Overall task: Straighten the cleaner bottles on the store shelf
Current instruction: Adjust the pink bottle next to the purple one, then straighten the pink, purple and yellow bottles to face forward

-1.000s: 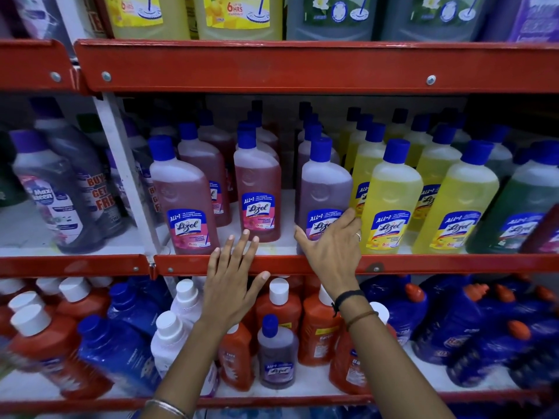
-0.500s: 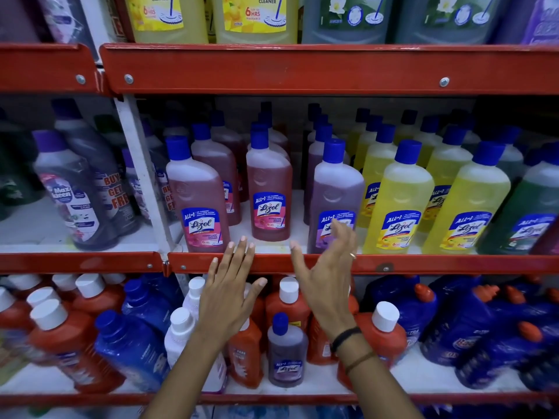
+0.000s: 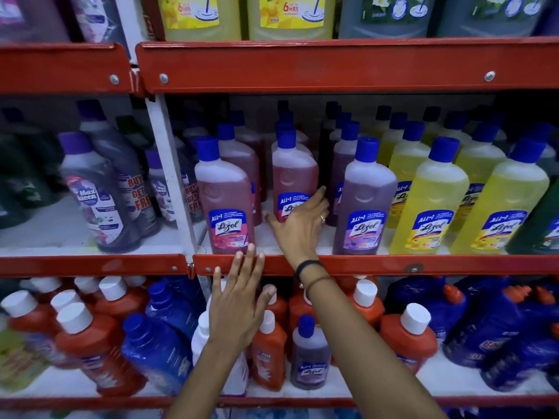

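Observation:
Blue-capped Lizol cleaner bottles stand in rows on the middle shelf (image 3: pixel 453 264). A pink bottle (image 3: pixel 223 201) is at the front left. A second pink bottle (image 3: pixel 295 179) stands further back. A purple bottle (image 3: pixel 364 204) is at the front, with yellow bottles (image 3: pixel 429 207) to its right. My right hand (image 3: pixel 302 228) reaches into the shelf with fingers spread, its fingertips at the label of the set-back pink bottle, not closed around it. My left hand (image 3: pixel 239 303) is flat and spread in front of the red shelf lip, fingertips just below the front pink bottle.
A white upright (image 3: pixel 169 176) divides off grey Max Kleen bottles (image 3: pixel 93 195) on the left. Dark green bottles (image 3: pixel 541 225) stand at far right. The lower shelf holds orange (image 3: pixel 99 346), blue (image 3: pixel 157 352) and white-capped bottles. Large jugs (image 3: pixel 290 16) sit on the top shelf.
My right hand left the front purple bottle, swung left and went deeper into the shelf to the set-back pink bottle. My left hand stayed by the shelf lip. The view shifted left.

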